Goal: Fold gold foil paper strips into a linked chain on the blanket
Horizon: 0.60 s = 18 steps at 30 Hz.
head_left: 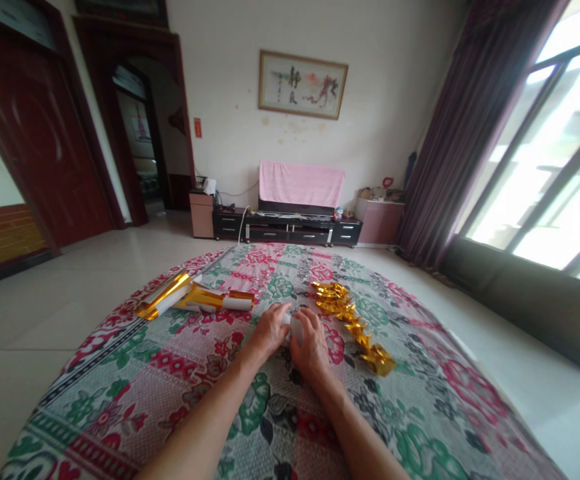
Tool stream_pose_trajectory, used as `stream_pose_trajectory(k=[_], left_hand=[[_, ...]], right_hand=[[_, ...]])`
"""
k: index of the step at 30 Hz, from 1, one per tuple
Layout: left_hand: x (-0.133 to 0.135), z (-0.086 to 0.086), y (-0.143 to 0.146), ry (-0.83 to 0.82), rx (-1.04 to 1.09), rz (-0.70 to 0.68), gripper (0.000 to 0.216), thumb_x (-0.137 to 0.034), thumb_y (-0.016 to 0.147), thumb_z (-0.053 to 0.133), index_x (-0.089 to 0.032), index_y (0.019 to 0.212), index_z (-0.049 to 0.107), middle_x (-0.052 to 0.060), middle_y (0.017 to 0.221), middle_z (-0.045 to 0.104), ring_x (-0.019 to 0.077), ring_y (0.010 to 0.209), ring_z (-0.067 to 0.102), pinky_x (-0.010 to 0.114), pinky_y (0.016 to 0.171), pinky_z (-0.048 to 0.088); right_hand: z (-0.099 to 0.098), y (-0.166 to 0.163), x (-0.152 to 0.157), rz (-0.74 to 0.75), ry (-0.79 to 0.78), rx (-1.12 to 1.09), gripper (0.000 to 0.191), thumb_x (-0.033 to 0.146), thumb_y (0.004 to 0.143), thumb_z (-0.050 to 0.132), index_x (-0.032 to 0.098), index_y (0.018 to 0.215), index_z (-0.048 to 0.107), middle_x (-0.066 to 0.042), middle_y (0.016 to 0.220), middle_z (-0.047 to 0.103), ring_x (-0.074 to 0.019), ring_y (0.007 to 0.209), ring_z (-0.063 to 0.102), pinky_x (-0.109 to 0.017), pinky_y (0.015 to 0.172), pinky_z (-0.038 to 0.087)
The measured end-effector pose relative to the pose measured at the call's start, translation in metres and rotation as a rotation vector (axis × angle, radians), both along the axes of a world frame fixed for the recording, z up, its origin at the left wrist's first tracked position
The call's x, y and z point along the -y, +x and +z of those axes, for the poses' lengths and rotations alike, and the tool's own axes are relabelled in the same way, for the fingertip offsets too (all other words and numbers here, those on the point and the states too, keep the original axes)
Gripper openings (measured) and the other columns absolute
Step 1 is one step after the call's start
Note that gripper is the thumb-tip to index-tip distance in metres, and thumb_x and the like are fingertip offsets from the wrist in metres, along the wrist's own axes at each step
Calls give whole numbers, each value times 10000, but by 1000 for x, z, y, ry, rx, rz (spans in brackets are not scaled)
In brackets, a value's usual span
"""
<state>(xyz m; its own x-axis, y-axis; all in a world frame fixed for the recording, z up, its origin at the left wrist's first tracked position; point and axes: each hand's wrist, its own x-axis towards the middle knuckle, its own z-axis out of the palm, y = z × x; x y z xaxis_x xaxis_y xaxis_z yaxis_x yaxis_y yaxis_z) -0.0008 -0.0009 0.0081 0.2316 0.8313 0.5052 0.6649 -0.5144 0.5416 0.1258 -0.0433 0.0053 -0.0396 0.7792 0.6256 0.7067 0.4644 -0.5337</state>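
Note:
Near the middle of the round table, my left hand (270, 331) and my right hand (312, 347) meet around a small white piece (296, 328) that looks like folded paper. Fingers of both hands close on it and cover much of it. To the right of my hands lies a row of crumpled or folded shiny gold foil pieces (353, 320), running diagonally toward me. On the left, loosely rolled sheets of gold foil paper with white backing (200, 298) rest on the cloth, apart from my left hand.
A flowered red, green and grey cloth (250, 427) covers the round table. Beyond it stands a low black TV cabinet (290, 233) with a pink towel (303, 183) draped above. Tiled floor surrounds the table; a window with a purple curtain (450, 127) is on the right.

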Motion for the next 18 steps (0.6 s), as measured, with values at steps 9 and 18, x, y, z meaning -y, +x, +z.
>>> stream_pose_trajectory(k=[9, 18], left_hand=[[-12, 1, -2, 50, -100, -121, 418, -110, 776, 444, -195, 1179, 509, 81, 1104, 581, 186, 1049, 529, 315, 925, 426], [-20, 1, -1, 39, -107, -125, 418, -128, 780, 440, -190, 1188, 502, 82, 1136, 556, 186, 1074, 513, 309, 938, 415]], right_hand=[[-8, 4, -6, 83, -49, 185, 472, 64, 646, 418, 153, 1095, 533, -96, 1143, 566, -208, 1059, 478, -378, 977, 321], [0, 0, -8, -13, -58, 143, 436, 93, 658, 441, 150, 1081, 528, -106, 1105, 568, -228, 1055, 463, -359, 939, 338]])
